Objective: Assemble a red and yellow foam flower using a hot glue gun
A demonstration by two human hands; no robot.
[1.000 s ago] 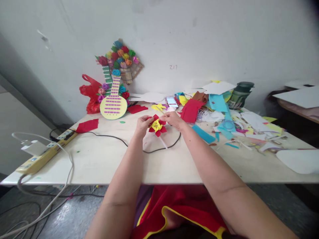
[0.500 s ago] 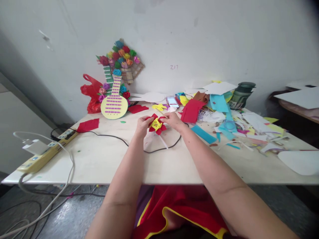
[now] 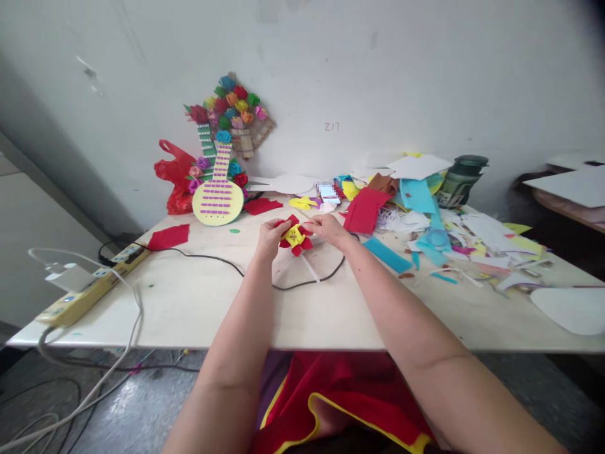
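A paper flower (image 3: 295,236) with red outer petals and a yellow centre is held just above the table between my two hands. My left hand (image 3: 273,236) pinches its left petals. On the other side, my right hand (image 3: 326,228) has its fingers closed at the right petals, and a thin tan stick (image 3: 306,215) juts out from them toward the upper left. Below the flower a white strip (image 3: 311,268) slants down to the table. Yellow paper pieces (image 3: 303,202) lie just beyond my hands.
A yellow banjo-shaped craft (image 3: 218,203) leans at the back left near a red plastic bag (image 3: 174,176). Paper scraps (image 3: 439,236) and a dark green bottle (image 3: 462,181) crowd the right side. A power strip (image 3: 89,287) lies left; a black cable (image 3: 217,257) crosses the table under my hands.
The flower has tilted slightly and its yellow centre looks a little more crumpled. Both hands keep their grip in nearly the same place. The whole view has shifted a touch.
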